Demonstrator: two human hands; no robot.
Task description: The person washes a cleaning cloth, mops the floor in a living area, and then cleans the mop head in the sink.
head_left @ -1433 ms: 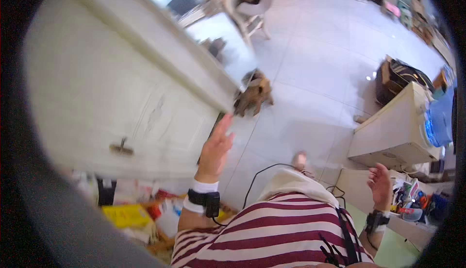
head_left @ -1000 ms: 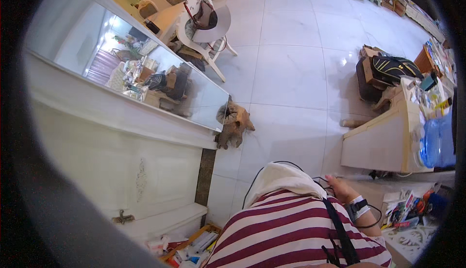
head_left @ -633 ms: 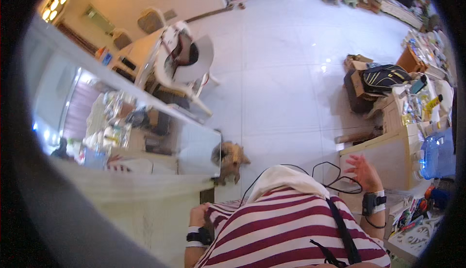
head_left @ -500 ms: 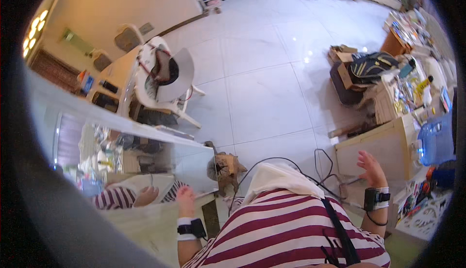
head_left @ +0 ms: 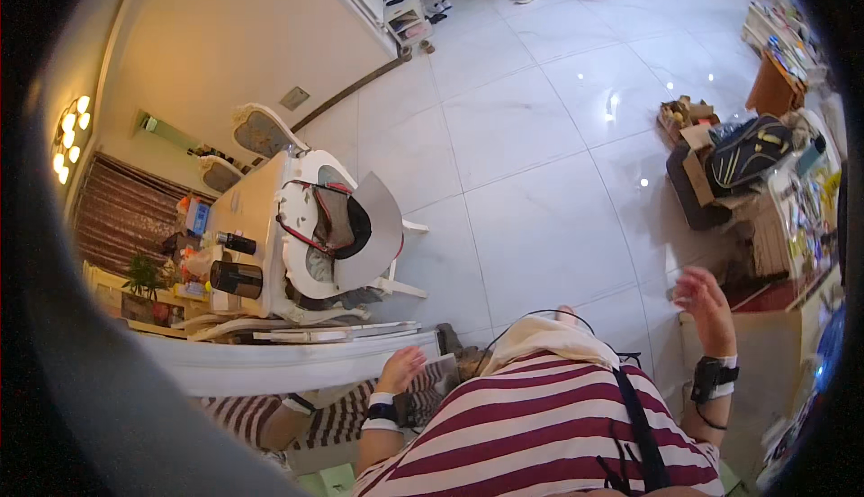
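Floor (head_left: pixel 540 200): pale glossy tiles fill most of what you see, with small bright glints of light near the middle.
Wall (head_left: pixel 225 38): cream and plain, running along the upper left down to a dark skirting line.
Mirror (head_left: pixel 297 353): the thing your left hand is at — a broad white frame edge curving across the lower left, its glass above showing a reflected chair, table and curtain. Below the frame you can see your own striped sleeve mirrored.
White chair (head_left: pixel 342 227): ornate, standing left of centre with a dark bag and a pale hat-like piece on its seat; it sits just above the mirror frame.
Small table (head_left: pixel 229 236): beside the chair, carrying dark cylinders and a few coloured bottles.
Clutter at right (head_left: pixel 720 164): cardboard pieces and a dark backpack with yellow trim on the floor, next to a crowded shelf along the rim.
Your shirt (head_left: pixel 558 425): maroon and white stripes, with a black strap crossing it.
Left hand (head_left: pixel 400 369): low in the picture, fingers loosely curled and resting against the lower edge of the mirror frame — it grips nothing that you can make out. A black and white band wraps the wrist.
Right hand (head_left: pixel 706 303): raised out to your right, fingers spread and empty, well apart from the mirror, above a pale cabinet top; a black band sits on the wrist.
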